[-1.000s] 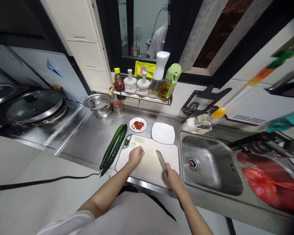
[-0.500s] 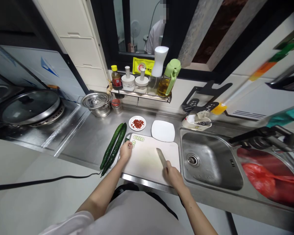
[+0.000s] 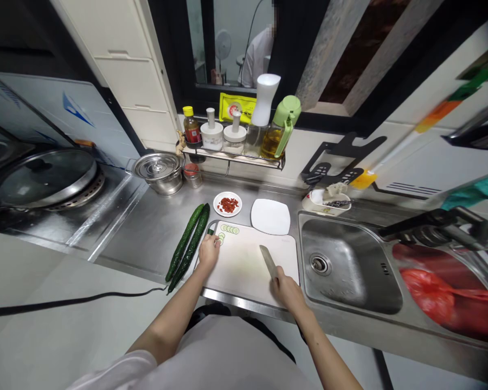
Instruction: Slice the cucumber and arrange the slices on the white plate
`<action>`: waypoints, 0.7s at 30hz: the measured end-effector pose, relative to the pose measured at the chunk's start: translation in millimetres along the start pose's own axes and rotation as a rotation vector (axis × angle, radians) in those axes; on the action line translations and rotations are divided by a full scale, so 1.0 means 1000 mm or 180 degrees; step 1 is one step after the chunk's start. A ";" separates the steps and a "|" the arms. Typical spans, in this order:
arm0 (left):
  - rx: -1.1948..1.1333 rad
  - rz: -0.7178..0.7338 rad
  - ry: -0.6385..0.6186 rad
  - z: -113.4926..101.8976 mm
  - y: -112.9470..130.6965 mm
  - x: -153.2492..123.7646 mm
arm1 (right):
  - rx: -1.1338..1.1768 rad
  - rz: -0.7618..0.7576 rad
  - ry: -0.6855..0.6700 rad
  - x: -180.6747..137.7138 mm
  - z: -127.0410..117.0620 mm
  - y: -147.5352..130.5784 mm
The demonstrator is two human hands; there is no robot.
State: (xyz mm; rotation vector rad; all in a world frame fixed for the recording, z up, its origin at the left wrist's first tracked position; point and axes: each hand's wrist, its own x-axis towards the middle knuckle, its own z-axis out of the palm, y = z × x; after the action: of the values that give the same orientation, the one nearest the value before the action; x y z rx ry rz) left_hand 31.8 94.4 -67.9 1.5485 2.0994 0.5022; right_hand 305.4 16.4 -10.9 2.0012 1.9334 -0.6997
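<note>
My right hand point(image 3: 283, 283) is wrapped round the handle of a kitchen knife point(image 3: 268, 261), its blade slanting over the right part of the white cutting board point(image 3: 248, 292). At the board's left edge, my left hand point(image 3: 209, 252) has its fingers drawn together on a pale cucumber slice point(image 3: 220, 241), partly hidden by the fingertips. Just beyond lies a row of overlapping cucumber slices point(image 3: 230, 229). Something dark green shows behind the left hand, at the board's corner. Two long whole cucumbers point(image 3: 187, 244) lie side by side on the steel counter, left of the board.
Behind the board stand a small plate of chopped red pieces point(image 3: 228, 205) and a white square plate point(image 3: 270, 216). A sink point(image 3: 350, 265) adjoins on the right. A lidded pot point(image 3: 162, 176) and a covered wok point(image 3: 44, 176) are left. A seasoning rack point(image 3: 236, 156) hangs above.
My left hand has shifted very slightly at the slices, its fingers a little lower. The right hand and knife stay put; the view has moved slightly.
</note>
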 end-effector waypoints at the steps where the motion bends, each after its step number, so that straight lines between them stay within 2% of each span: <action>1: 0.0004 -0.0003 -0.0004 0.000 0.000 -0.001 | -0.0003 -0.0006 -0.0011 0.000 0.000 0.000; 7: -0.0138 -0.0042 0.0126 0.001 0.002 -0.006 | 0.0016 0.0009 -0.0042 0.001 0.000 0.001; 11: -0.0095 0.0232 0.0208 0.001 0.010 -0.006 | 0.0020 0.0036 -0.0030 0.002 0.002 0.001; 16: 0.0193 0.0711 -0.0101 0.002 0.036 0.009 | 0.0138 0.0043 0.0041 0.002 0.004 0.004; 21: 0.0750 0.0862 -0.0437 0.008 0.062 0.026 | 0.0209 0.0023 0.0117 0.001 0.005 0.005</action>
State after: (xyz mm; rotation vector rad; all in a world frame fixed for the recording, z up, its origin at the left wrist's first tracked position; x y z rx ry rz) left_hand 78.2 137.2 -44.6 1.9579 1.9092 0.2352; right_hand 309.6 14.2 -16.3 2.0726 1.9466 -0.7387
